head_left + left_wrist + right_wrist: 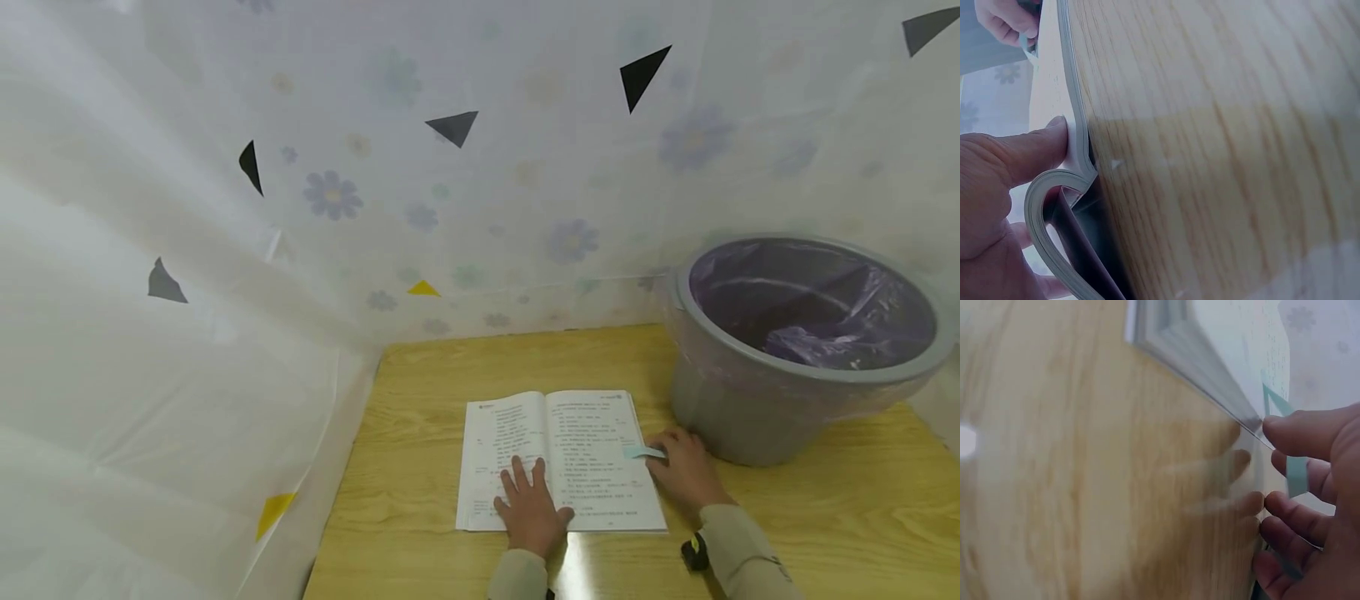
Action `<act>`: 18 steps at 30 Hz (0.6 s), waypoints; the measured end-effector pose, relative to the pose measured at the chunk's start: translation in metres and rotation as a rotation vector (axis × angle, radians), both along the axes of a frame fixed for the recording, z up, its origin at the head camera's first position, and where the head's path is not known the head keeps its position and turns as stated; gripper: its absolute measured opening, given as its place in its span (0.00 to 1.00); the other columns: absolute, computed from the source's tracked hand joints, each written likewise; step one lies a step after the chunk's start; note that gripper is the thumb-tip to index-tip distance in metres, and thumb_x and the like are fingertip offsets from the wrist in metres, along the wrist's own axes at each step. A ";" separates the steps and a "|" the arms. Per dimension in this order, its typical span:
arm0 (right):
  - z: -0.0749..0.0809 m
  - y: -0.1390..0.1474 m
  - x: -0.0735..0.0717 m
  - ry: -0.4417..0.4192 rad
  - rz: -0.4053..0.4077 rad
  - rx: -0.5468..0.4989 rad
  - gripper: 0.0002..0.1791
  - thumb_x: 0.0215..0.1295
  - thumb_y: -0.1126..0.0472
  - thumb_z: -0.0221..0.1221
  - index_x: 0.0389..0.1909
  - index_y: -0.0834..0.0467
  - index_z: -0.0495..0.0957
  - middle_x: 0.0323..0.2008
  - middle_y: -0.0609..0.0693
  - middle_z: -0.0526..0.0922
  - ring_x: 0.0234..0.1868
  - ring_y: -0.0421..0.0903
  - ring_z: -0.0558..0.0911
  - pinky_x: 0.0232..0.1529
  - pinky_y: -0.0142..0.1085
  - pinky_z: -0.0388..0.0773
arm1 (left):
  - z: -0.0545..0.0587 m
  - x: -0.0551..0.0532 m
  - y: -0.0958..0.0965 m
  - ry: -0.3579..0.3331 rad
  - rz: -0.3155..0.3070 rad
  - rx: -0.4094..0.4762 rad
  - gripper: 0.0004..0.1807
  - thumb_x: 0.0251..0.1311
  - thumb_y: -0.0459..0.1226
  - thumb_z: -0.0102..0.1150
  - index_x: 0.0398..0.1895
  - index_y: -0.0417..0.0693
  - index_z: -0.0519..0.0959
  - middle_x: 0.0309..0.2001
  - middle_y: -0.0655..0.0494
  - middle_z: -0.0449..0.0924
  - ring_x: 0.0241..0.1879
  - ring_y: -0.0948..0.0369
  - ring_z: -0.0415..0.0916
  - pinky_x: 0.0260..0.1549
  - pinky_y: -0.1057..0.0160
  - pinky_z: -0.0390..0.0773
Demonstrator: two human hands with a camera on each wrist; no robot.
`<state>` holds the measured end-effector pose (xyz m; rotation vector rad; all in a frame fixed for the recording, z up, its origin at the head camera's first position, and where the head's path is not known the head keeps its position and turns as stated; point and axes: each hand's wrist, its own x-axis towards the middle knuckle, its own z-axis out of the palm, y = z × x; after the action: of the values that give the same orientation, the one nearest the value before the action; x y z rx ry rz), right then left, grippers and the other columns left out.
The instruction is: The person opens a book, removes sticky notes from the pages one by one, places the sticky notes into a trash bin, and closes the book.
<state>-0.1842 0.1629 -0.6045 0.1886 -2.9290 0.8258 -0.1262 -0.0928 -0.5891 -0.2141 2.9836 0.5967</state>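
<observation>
An open book [592, 492] with printed text lies on the wooden table. My left hand [530, 510] presses on it near the spine, fingers spread over the lower left page and thumb on the right page. In the left wrist view the book's lower edge [1034, 212] bulges under that hand. At the right page's outer edge, my right hand [686, 471] pinches a pale blue-green bookmark strip [636, 452] between thumb and forefinger. One end of the strip [1297, 476] hangs past the fingers in the right wrist view; the other lies over the page.
A large grey bin [738, 408] with a purple liner bag [817, 346] stands right beside my right hand. The wooden table [405, 467] meets a flower-patterned sheet [517, 192] at the back and white sheeting [112, 417] on the left.
</observation>
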 end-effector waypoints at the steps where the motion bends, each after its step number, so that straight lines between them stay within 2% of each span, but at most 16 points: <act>1: 0.000 0.001 0.000 -0.010 -0.006 -0.032 0.14 0.59 0.59 0.66 0.43 0.63 0.82 0.47 0.63 0.80 0.46 0.62 0.78 0.46 0.57 0.75 | 0.001 0.000 0.000 0.000 0.000 0.006 0.50 0.45 0.54 0.74 0.73 0.54 0.63 0.77 0.37 0.51 0.74 0.33 0.52 0.61 0.23 0.59; 5: 0.000 0.004 -0.001 -0.097 -0.038 -0.164 0.21 0.63 0.56 0.64 0.52 0.65 0.77 0.47 0.62 0.83 0.44 0.55 0.82 0.45 0.49 0.78 | 0.004 0.000 0.001 -0.001 0.002 0.027 0.50 0.46 0.54 0.74 0.73 0.53 0.63 0.77 0.37 0.50 0.75 0.33 0.50 0.62 0.23 0.57; 9: -0.001 0.003 -0.001 -0.172 -0.079 -0.234 0.28 0.71 0.48 0.57 0.60 0.65 0.73 0.55 0.65 0.81 0.48 0.56 0.83 0.48 0.49 0.79 | 0.006 -0.001 0.001 -0.004 0.005 0.034 0.50 0.46 0.53 0.74 0.73 0.53 0.63 0.77 0.37 0.51 0.75 0.33 0.50 0.62 0.23 0.57; 12: 0.000 0.001 -0.001 -0.193 -0.119 -0.259 0.26 0.73 0.48 0.54 0.57 0.65 0.75 0.54 0.64 0.81 0.48 0.55 0.81 0.48 0.49 0.77 | 0.006 -0.002 0.000 -0.018 0.008 0.031 0.50 0.47 0.54 0.74 0.73 0.54 0.62 0.77 0.38 0.50 0.75 0.33 0.50 0.63 0.24 0.57; 16: 0.001 -0.001 0.000 -0.206 -0.156 -0.260 0.18 0.70 0.54 0.57 0.49 0.65 0.80 0.45 0.60 0.83 0.43 0.50 0.78 0.43 0.41 0.74 | 0.005 -0.001 0.000 -0.033 0.006 0.028 0.50 0.47 0.54 0.73 0.74 0.54 0.62 0.78 0.38 0.49 0.75 0.33 0.49 0.63 0.23 0.57; 18: 0.001 -0.001 0.001 -0.207 -0.158 -0.252 0.16 0.69 0.57 0.58 0.48 0.65 0.80 0.44 0.60 0.83 0.41 0.49 0.78 0.41 0.40 0.73 | 0.004 -0.001 0.000 -0.037 0.003 0.030 0.50 0.47 0.54 0.73 0.74 0.54 0.62 0.78 0.37 0.49 0.75 0.33 0.49 0.63 0.23 0.57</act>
<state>-0.1833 0.1614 -0.6035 -0.1537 -2.9350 1.2417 -0.1272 -0.0928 -0.5853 -0.2255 2.9374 0.6311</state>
